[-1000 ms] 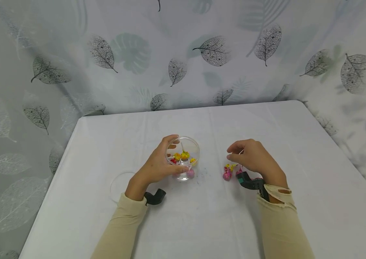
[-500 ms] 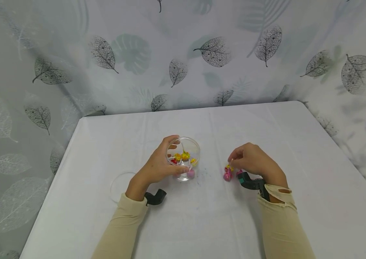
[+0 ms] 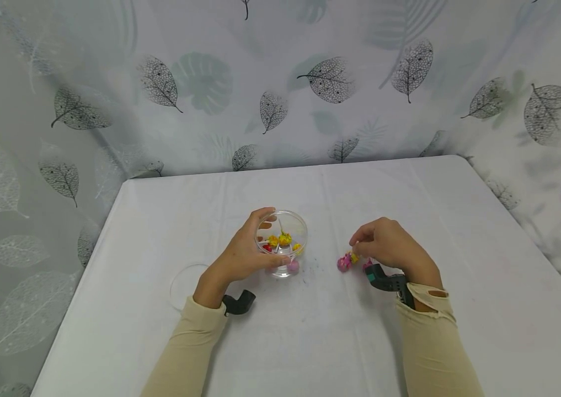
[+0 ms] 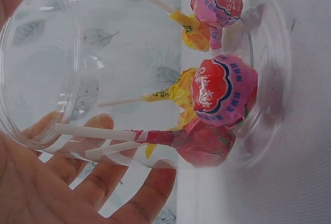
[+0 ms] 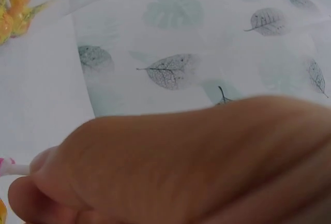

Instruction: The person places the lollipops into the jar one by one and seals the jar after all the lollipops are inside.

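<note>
My left hand (image 3: 240, 251) curls round a clear plastic jar (image 3: 284, 273) standing on the table. Inside it are several wrapped lollipops, among them a pink one (image 4: 225, 92), a red one (image 4: 204, 144) and a yellow one (image 4: 181, 92), sticks towards the mouth. To the right, my right hand (image 3: 386, 242) pinches the white stick (image 5: 19, 169) of a lollipop between thumb and finger. A pink lollipop head (image 3: 343, 263) shows just below those fingertips, with a yellow one (image 3: 354, 257) beside it. Another pink lollipop (image 3: 367, 263) lies partly hidden under the hand.
A clear round lid (image 3: 173, 284) lies on the white-covered table (image 3: 280, 353), left of the jar and partly behind my left wrist. A leaf-patterned curtain (image 3: 300, 127) hangs along the back and sides. Dark wrist cameras (image 3: 381, 277) sit on both wrists.
My right hand has come down to the lollipops and its fingers have closed on a stick. The pink lollipop head has shifted slightly left and tilted. The left hand and jar stay put.
</note>
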`<state>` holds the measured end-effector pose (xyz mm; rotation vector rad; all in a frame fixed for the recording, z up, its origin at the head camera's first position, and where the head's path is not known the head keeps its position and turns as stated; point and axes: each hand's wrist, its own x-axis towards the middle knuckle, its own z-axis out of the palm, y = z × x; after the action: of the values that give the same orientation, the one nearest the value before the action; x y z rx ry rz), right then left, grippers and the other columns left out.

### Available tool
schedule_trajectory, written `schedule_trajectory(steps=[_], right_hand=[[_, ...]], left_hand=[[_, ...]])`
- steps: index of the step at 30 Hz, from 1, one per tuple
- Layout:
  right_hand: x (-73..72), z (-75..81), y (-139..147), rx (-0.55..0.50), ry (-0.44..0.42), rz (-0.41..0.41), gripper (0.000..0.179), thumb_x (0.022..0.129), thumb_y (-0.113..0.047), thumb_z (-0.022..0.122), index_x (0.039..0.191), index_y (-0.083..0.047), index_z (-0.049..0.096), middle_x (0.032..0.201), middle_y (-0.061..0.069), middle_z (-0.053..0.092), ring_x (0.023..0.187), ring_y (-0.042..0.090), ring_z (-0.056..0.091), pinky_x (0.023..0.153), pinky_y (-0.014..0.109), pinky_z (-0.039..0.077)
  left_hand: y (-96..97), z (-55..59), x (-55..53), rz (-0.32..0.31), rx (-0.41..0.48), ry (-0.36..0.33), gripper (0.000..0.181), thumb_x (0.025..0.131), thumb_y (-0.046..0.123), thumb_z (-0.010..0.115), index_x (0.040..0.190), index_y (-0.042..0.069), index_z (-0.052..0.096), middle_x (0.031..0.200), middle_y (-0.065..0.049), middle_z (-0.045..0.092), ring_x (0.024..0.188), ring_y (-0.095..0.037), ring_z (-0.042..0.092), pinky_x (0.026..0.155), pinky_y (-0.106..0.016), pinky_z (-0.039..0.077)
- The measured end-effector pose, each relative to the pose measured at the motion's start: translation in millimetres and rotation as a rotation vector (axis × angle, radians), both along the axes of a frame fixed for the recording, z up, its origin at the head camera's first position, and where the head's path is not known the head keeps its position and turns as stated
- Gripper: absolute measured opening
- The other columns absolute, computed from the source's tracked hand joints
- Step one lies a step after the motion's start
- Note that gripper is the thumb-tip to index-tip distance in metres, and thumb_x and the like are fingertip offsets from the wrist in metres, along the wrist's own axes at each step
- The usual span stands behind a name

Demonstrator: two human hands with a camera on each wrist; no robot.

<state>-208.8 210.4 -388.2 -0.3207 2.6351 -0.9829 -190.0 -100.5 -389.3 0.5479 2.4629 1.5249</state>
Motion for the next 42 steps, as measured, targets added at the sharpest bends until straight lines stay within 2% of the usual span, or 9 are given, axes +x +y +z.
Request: schedule_trajectory(steps=[4,6,13,17,27,32,35,39,42], right_hand=[[0.9,0.9,-1,-0.002,0.027,-0.029,0.016,0.087,-0.011,0.062,0.098,-0.005,0.073,0.083,0.007,0.071,0.071,0.018,0.059,0.054,0.031,0.043],[1.3,1.4,-1,-0.003,0.043,-0.044,0.015,0.088,-0.012,0.062,0.097,-0.007,0.073,0.084,0.007,0.071,0.071,0.019,0.057,0.052,0.031,0.042],[2.6,4.7,-2,-0.009,0.096,-0.089,0.012,0.089,-0.016,0.064,0.096,-0.011,0.074,0.090,0.004,0.072,0.079,0.022,0.059,0.059,0.032,0.045],[2.7,5.5,-2,-0.011,0.119,-0.112,0.014,0.090,-0.017,0.065,0.097,-0.011,0.074,0.092,0.004,0.073,0.082,0.023,0.061,0.060,0.032,0.046],[3.2,5.7,-2,-0.068,0.201,-0.120,0.012,0.090,-0.016,0.066,0.095,-0.012,0.075,0.087,0.002,0.073,0.083,0.020,0.066,0.071,0.035,0.051],[4.0,6.3,-3,-0.105,0.247,-0.116,0.010,0.090,-0.015,0.066,0.094,-0.014,0.075,0.087,0.002,0.073,0.081,0.019,0.066,0.072,0.036,0.052],[4.4,7.1,-3,-0.124,0.247,-0.124,0.009,0.090,-0.015,0.066,0.094,-0.015,0.074,0.086,0.002,0.073,0.080,0.019,0.066,0.071,0.036,0.052],[5.2,8.6,-4,-0.139,0.243,-0.135,0.011,0.091,-0.016,0.065,0.095,-0.013,0.074,0.086,0.002,0.073,0.080,0.019,0.065,0.071,0.035,0.051],[5.9,9.8,-5,-0.148,0.249,-0.143,0.012,0.091,-0.016,0.065,0.096,-0.011,0.074,0.087,0.003,0.073,0.080,0.020,0.064,0.070,0.035,0.051]], left_hand=[[0.1,-0.2,-0.1,0.002,-0.003,0.008,0.094,0.075,0.018,0.084,0.148,0.007,0.026,0.142,-0.012,0.043,0.131,-0.031,0.042,0.105,-0.053,0.038],[-0.2,-3.9,-2.1,0.002,-0.002,0.007,0.095,0.074,0.018,0.084,0.149,0.007,0.026,0.142,-0.012,0.043,0.131,-0.031,0.042,0.105,-0.053,0.038],[-3.9,-33.4,-16.5,0.012,-0.005,0.012,0.100,0.072,0.024,0.087,0.150,0.017,0.024,0.143,-0.005,0.042,0.132,-0.029,0.040,0.105,-0.053,0.037],[-6.2,-41.0,-20.3,0.009,0.001,0.026,0.101,0.071,0.032,0.087,0.150,0.024,0.025,0.142,0.001,0.042,0.132,-0.028,0.041,0.105,-0.051,0.039],[-7.5,-41.5,-19.8,0.017,-0.015,0.033,0.100,0.068,0.048,0.086,0.147,0.031,0.027,0.140,0.007,0.043,0.132,-0.029,0.042,0.102,-0.051,0.042],[-6.8,-41.4,-19.8,0.014,-0.008,0.032,0.100,0.069,0.041,0.087,0.148,0.027,0.027,0.140,0.005,0.043,0.132,-0.028,0.042,0.103,-0.050,0.041],[-4.0,-31.6,-15.1,0.017,-0.008,0.011,0.099,0.072,0.031,0.087,0.149,0.020,0.026,0.141,-0.001,0.043,0.132,-0.027,0.041,0.104,-0.052,0.039],[-2.6,-27.9,-13.7,0.022,-0.016,-0.004,0.099,0.073,0.023,0.086,0.150,0.015,0.025,0.143,-0.006,0.042,0.132,-0.028,0.041,0.104,-0.054,0.038],[-4.6,-37.5,-18.9,0.024,-0.022,0.004,0.101,0.072,0.027,0.087,0.150,0.020,0.025,0.143,-0.002,0.042,0.132,-0.027,0.041,0.104,-0.052,0.039]])
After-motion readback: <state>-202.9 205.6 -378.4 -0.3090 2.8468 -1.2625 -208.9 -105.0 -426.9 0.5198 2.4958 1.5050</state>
